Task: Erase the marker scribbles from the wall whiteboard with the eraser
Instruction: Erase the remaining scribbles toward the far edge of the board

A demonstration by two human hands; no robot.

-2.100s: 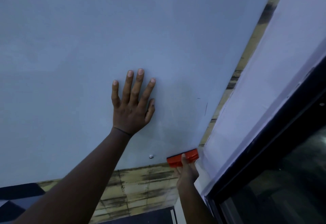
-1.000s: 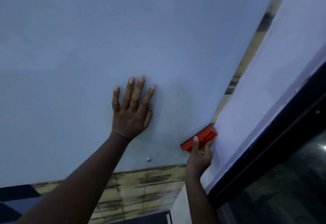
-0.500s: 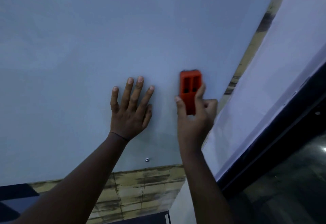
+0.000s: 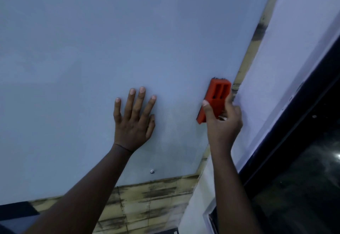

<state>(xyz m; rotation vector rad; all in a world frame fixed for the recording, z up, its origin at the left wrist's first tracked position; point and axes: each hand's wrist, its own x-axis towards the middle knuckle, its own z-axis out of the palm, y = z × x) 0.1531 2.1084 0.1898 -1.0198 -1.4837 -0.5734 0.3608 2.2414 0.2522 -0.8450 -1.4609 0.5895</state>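
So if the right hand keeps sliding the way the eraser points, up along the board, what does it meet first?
Probably the whiteboard's right edge: the right hand holds the orange plastic eraser tilted toward it, already close.

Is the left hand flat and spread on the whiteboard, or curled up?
Spread flat: the left hand lies palm-down on the whiteboard, fingers straight and fanned apart.

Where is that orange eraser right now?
In the head view, the orange eraser is in the right hand, against the whiteboard near its right edge, right of the flat left hand.
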